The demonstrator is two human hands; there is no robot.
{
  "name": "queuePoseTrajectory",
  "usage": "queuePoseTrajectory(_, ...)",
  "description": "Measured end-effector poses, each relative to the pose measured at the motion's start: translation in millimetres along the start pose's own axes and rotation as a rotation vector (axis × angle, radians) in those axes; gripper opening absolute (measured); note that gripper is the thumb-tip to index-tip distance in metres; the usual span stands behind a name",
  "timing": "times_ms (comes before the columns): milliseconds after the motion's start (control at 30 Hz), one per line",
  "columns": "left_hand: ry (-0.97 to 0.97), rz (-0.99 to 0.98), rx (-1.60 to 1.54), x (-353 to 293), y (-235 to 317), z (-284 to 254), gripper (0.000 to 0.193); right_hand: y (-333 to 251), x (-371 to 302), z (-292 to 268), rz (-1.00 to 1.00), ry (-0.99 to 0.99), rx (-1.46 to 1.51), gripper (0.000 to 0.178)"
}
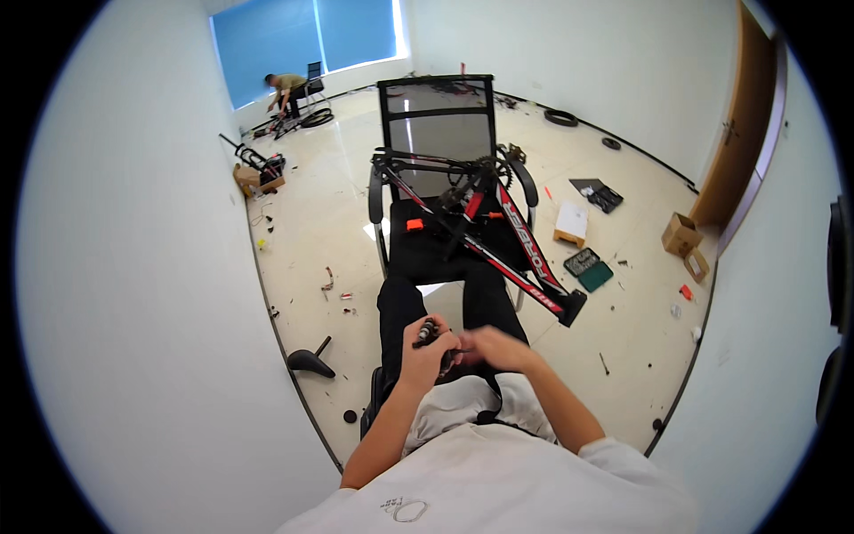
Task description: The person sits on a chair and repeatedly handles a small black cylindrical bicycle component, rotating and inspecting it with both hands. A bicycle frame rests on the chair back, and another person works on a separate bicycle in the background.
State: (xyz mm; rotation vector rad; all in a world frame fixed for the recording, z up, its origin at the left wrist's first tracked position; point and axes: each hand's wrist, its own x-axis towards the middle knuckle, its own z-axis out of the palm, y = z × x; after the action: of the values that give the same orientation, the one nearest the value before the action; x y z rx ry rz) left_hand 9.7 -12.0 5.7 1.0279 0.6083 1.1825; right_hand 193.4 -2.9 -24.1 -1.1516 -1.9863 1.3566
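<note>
My left hand point(420, 354) is closed around a small black part with a silver ribbed end point(428, 331), held above my lap; its exact kind is hard to make out. Against the lower side of that part, my right hand point(501, 349) is smeared by motion, so its grip does not show. In front of my knees, a black, red and white bicycle frame point(525, 236) lies tilted across a black mesh-back chair point(436, 120), with a crank and chainring point(492, 173) on it. A small orange thing point(414, 225) rests on the seat.
A bicycle saddle point(311, 362) lies on the floor at the left. To the right are an open green tool case point(589, 270), a box with a white sheet point(570, 222), and cardboard boxes point(680, 234). At the far left, another person point(286, 89) bends over bicycle parts.
</note>
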Motion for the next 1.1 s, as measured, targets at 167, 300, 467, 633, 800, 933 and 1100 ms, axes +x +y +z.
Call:
queuePoseTrajectory(167,0.228,0.141,0.169,10.1,-11.1,-12.6,0.017,-71.8,-14.5,17.3,-0.285,-0.572,0.121,0.036)
queuePoseTrajectory(300,0.054,0.192,0.405,5.5,-24.8,-5.8,0.018,-122.6,-23.9,1.0,-0.571,-0.203,0.442,0.038)
queuePoseTrajectory(467,-0.103,0.051,0.171,-10.1,-20.5,10.6,0.019,-30.8,16.6,-19.3,-0.243,0.2,0.119,0.027)
queuePoseTrajectory(633,0.059,0.064,0.074,0.0,3.4,-10.4,0.014,-3.1,1.2,36.9,0.16,-0.247,0.556,0.059)
queuePoseTrajectory(800,0.165,0.068,-0.193,4.1,9.6,-12.8,0.011,-63.9,-2.8,38.0,-0.054,-0.302,0.422,0.059)
queuePoseTrajectory(933,0.096,0.102,-0.092,-5.6,23.4,3.0,0.01,-80.7,-20.6,32.0,-0.127,-0.165,0.144,0.047)
queuePoseTrajectory(1100,0.157,-0.062,-0.127,0.1,11.5,-4.6,0.012,-82.9,-34.7,19.3,-0.217,0.046,-0.187,0.028)
